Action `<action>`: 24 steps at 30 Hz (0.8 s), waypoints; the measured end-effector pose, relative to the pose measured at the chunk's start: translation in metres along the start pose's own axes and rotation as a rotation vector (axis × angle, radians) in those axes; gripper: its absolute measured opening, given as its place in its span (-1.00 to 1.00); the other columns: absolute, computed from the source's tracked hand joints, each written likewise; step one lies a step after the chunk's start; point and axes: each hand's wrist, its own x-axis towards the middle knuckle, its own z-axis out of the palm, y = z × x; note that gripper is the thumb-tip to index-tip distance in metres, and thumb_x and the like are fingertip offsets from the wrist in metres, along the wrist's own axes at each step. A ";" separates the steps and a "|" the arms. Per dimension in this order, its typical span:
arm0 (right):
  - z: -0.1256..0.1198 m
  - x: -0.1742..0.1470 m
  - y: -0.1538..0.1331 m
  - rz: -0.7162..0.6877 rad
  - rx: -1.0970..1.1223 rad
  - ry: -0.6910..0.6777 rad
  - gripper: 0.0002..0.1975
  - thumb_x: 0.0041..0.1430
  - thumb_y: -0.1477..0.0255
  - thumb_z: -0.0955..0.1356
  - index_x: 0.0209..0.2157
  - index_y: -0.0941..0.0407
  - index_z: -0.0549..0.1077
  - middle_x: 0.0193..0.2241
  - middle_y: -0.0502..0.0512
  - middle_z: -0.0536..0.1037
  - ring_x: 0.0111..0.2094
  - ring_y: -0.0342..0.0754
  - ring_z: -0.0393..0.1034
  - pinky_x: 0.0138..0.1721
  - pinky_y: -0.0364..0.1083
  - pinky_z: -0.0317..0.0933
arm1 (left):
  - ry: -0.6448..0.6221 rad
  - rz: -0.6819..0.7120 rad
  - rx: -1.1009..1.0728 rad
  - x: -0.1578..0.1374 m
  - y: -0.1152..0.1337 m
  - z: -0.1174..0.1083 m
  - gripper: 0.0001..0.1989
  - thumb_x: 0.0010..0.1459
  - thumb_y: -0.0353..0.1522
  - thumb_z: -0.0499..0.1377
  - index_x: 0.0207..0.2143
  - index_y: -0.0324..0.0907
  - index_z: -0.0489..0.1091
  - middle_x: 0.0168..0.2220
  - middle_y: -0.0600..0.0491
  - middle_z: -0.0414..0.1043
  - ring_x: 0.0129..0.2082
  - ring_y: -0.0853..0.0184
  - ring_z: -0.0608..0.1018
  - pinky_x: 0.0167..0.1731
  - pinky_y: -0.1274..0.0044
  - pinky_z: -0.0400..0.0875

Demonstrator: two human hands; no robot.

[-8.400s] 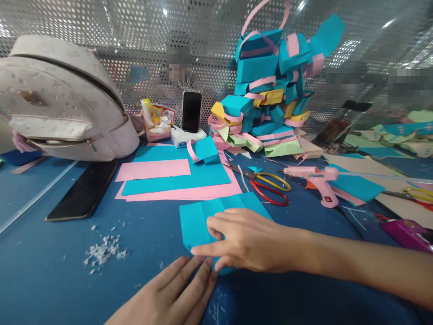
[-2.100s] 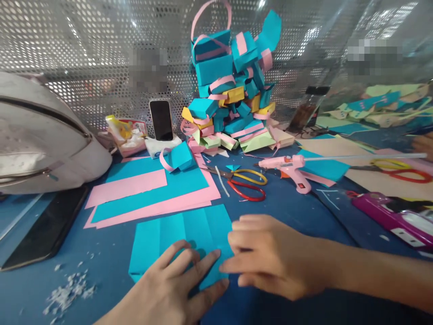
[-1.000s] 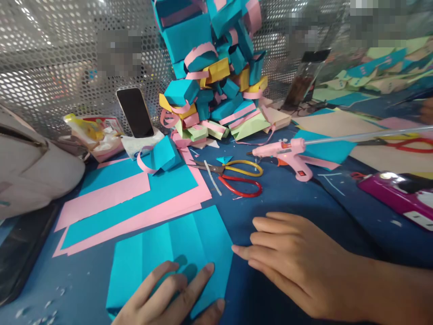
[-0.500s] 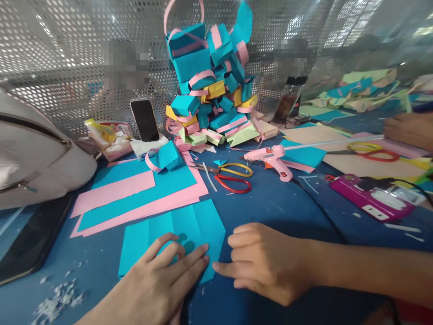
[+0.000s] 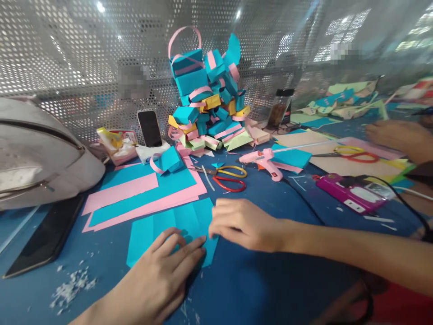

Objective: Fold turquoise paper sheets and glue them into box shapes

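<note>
A creased sheet of blue paper (image 5: 169, 216) lies on the blue table in front of me. My left hand (image 5: 172, 259) rests on its near part, with the fingers stretched out over it. At the sheet's right edge is my right hand (image 5: 237, 223), its fingers curled in and pressed against the paper's edge, hiding the upper right corner. Beyond the sheet are scissors (image 5: 232, 178) with one yellow and one red handle. A pink hot glue gun (image 5: 262, 161) with a clear glue stick lies to their right.
Stacked blue and pink sheets (image 5: 123, 187) lie to the left, under a small blue paper bag (image 5: 171, 160). A pile of paper bags (image 5: 206, 104) stands behind. A magenta power strip (image 5: 352, 192), a white bag (image 5: 40, 153) and another person's hand (image 5: 401, 137) are around.
My right hand has moved up and left onto the sheet's right edge, its forefinger now curled in. My left hand stays on the paper. The camera view has shifted slightly.
</note>
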 end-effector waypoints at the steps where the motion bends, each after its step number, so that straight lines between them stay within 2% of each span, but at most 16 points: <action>1: -0.003 0.003 0.003 0.077 -0.002 0.003 -0.77 0.36 0.38 0.23 -0.20 0.14 0.49 -0.26 0.08 0.52 -0.23 -0.07 0.29 -0.19 -0.09 0.14 | 0.052 0.018 0.041 -0.001 0.000 0.003 -0.58 0.25 -0.49 0.02 0.15 -0.19 0.28 0.22 0.03 0.28 0.00 0.16 0.41 0.08 0.22 0.28; 2: -0.006 0.007 0.005 0.132 0.002 -0.012 -0.79 0.31 0.31 0.30 -0.16 0.13 0.47 -0.21 0.08 0.50 -0.17 -0.06 0.30 -0.16 -0.08 0.15 | 0.109 0.038 0.076 -0.002 0.001 0.007 -0.64 0.27 -0.48 0.01 0.10 -0.19 0.34 0.19 0.01 0.33 -0.01 0.17 0.42 0.06 0.23 0.30; 5: -0.008 0.016 0.012 0.184 0.091 -0.125 -0.62 0.10 0.20 0.46 -0.14 0.12 0.43 -0.19 0.05 0.46 -0.15 -0.05 0.30 -0.19 -0.11 0.18 | 0.220 0.073 0.108 -0.004 0.005 0.014 -0.68 0.34 -0.46 -0.05 0.03 -0.20 0.40 0.08 -0.03 0.43 -0.07 0.19 0.45 0.03 0.26 0.32; 8: -0.006 0.023 0.017 0.104 0.267 -0.248 -0.71 0.08 0.25 0.47 -0.26 0.14 0.45 -0.31 -0.02 0.45 -0.25 -0.12 0.31 -0.23 -0.15 0.18 | 0.183 0.069 0.053 -0.006 0.007 0.018 -0.63 0.37 -0.43 -0.11 0.11 -0.26 0.35 -0.03 -0.06 0.46 -0.12 0.22 0.46 -0.01 0.33 0.36; 11: -0.002 0.026 0.021 -0.018 0.335 -0.308 -0.85 0.16 0.33 0.44 -0.35 0.13 0.51 -0.35 -0.04 0.48 -0.26 -0.15 0.31 -0.13 -0.13 0.13 | 0.185 0.071 0.043 -0.008 0.007 0.024 -0.61 0.38 -0.41 -0.13 0.15 -0.26 0.31 -0.09 -0.05 0.48 -0.13 0.23 0.45 -0.01 0.36 0.36; 14: 0.001 0.025 0.023 -0.062 0.303 -0.320 -0.91 0.21 0.39 0.41 -0.33 0.10 0.56 -0.36 -0.05 0.50 -0.27 -0.16 0.29 -0.13 -0.12 0.08 | 0.255 0.060 0.074 -0.009 0.006 0.034 -0.63 0.37 -0.41 -0.07 0.13 -0.20 0.34 -0.11 0.01 0.48 -0.13 0.25 0.45 0.06 0.35 0.29; 18: 0.005 0.022 0.023 -0.012 0.269 -0.294 -0.92 0.21 0.39 0.41 -0.34 0.08 0.56 -0.37 -0.06 0.48 -0.27 -0.15 0.26 -0.17 -0.10 0.04 | 0.327 0.025 0.109 -0.008 0.006 0.046 -0.67 0.33 -0.41 0.04 0.11 -0.11 0.37 -0.19 0.10 0.48 -0.16 0.31 0.45 0.14 0.38 0.18; 24: 0.007 0.022 0.014 0.117 0.224 -0.297 -0.91 0.19 0.38 0.41 -0.37 0.10 0.50 -0.40 -0.05 0.44 -0.28 -0.10 0.25 -0.18 -0.06 0.01 | 0.360 0.056 0.116 -0.003 0.002 0.049 -0.65 0.36 -0.48 -0.06 0.00 -0.10 0.46 -0.19 0.18 0.48 -0.17 0.36 0.44 0.31 0.34 -0.16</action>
